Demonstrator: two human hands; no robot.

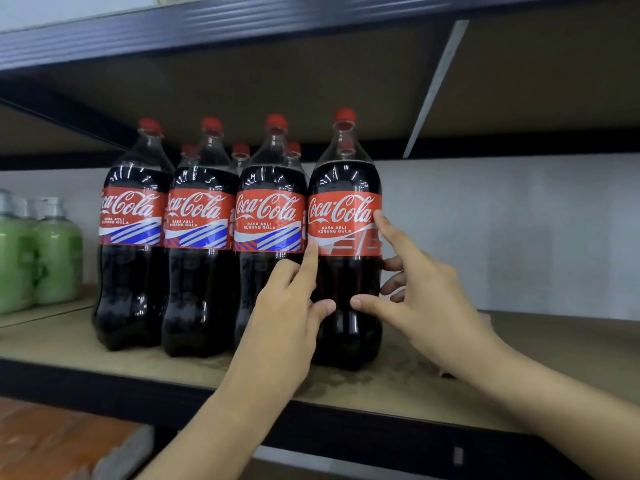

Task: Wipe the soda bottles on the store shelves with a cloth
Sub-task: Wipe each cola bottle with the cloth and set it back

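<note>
Several large cola bottles with red caps and red labels stand in rows on a wooden shelf board. The rightmost front cola bottle is held between both my hands. My left hand has its thumb on the bottle's front and its index finger up along the left side, at the label's lower edge. My right hand has its thumb on the front, its index finger at the label's right edge and its other fingers round the right side. No cloth is in view.
Green bottles with silver caps stand at the far left of the shelf. The upper shelf hangs close above the bottle caps, with a metal brace to the right. Bare board lies to the right of the bottles.
</note>
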